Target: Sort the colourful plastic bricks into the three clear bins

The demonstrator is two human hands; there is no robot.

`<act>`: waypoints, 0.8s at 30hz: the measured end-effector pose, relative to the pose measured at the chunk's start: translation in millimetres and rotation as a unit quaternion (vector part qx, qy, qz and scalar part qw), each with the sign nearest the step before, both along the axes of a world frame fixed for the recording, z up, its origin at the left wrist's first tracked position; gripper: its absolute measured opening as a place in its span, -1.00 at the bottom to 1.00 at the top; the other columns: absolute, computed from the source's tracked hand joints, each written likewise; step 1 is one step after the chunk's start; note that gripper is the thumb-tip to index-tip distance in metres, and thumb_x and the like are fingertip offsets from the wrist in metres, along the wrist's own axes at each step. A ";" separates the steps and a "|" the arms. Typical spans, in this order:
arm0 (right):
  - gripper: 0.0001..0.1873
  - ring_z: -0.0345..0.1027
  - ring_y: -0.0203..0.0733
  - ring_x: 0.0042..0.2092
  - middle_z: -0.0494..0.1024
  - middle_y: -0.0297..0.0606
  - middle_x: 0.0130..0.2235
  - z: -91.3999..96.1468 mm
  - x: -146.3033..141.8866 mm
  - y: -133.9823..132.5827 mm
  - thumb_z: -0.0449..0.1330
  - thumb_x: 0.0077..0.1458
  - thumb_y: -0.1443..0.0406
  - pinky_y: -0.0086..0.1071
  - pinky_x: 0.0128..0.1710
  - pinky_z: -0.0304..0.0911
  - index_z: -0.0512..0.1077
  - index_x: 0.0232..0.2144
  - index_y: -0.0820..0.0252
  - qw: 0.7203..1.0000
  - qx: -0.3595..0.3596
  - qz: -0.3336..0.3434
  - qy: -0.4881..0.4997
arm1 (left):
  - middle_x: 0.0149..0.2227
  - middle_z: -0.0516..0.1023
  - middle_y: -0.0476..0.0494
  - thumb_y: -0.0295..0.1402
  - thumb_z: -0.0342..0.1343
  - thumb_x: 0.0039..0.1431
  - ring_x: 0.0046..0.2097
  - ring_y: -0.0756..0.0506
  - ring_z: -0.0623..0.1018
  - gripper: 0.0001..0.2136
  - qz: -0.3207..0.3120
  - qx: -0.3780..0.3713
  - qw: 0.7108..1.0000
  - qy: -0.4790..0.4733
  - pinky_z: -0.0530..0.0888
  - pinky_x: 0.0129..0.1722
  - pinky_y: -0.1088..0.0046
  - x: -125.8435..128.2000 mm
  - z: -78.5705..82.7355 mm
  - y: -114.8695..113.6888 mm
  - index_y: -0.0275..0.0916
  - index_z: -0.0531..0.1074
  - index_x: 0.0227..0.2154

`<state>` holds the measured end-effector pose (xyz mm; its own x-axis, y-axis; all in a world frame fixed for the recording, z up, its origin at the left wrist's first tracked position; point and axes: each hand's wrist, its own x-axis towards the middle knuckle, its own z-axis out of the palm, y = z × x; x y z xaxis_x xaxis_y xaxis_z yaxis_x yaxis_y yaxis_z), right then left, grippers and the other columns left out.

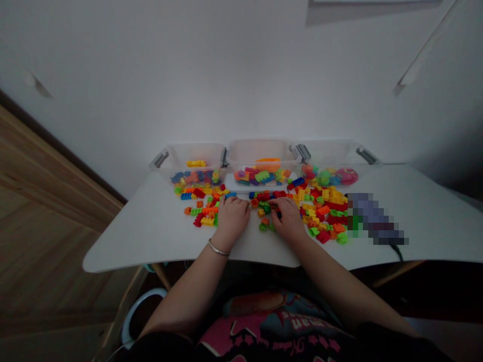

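Observation:
Colourful plastic building bricks [324,211] lie scattered across the far middle of a white table [151,236]. My left hand [233,216] rests palm down on the table among them, fingers curled near a blue brick [231,195]. A silver bracelet [218,248] circles that wrist. My right hand [289,217] lies beside it, fingers bent over red and green bricks [264,203]. What the fingers of either hand grip, if anything, is hidden.
Three clear plastic bins stand in a row against the white wall: left bin [190,163], middle bin [263,161], right bin [334,161], each holding bricks. A blurred object [373,218] lies at the right. Wooden floor shows at the left.

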<state>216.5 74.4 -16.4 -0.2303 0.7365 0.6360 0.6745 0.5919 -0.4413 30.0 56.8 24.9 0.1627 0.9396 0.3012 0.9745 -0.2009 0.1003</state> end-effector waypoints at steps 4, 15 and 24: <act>-0.70 0.38 0.03 -0.07 0.58 -0.10 -0.18 -0.3 -0.1 -0.1 0.07 0.08 0.42 -0.05 0.02 0.29 0.47 -0.14 0.19 1.000 0.006 0.002 -0.004 | 0.03 0.57 -0.19 -0.32 -0.01 0.28 0.05 -0.25 0.48 -0.69 -0.001 0.011 1.000 0.009 0.28 0.18 0.04 -0.1 -4.6 2.9 -0.17 0.51 0.00; -0.68 0.36 0.03 -0.05 0.57 -0.09 -0.17 -0.5 -0.1 -0.5 0.07 0.07 0.42 -0.07 0.06 0.26 0.48 -0.13 0.21 1.000 -0.001 0.003 -0.008 | -0.08 0.62 -0.24 -0.44 -0.07 0.29 0.19 -0.34 0.39 -0.71 0.000 -0.001 0.998 0.056 0.29 0.17 -0.02 3.9 -9.0 0.8 -0.24 0.56 -0.12; -0.70 0.36 0.04 -0.05 0.58 -0.11 -0.18 -0.4 0.0 -0.8 0.06 0.08 0.42 -0.06 0.06 0.27 0.48 -0.14 0.22 1.000 0.001 0.003 -0.011 | -0.18 0.62 -0.20 -0.38 0.11 0.20 -0.04 -0.22 0.52 -0.78 0.001 -0.001 0.998 -0.066 0.38 0.06 0.16 -4.7 -11.2 11.1 -0.21 0.54 -0.11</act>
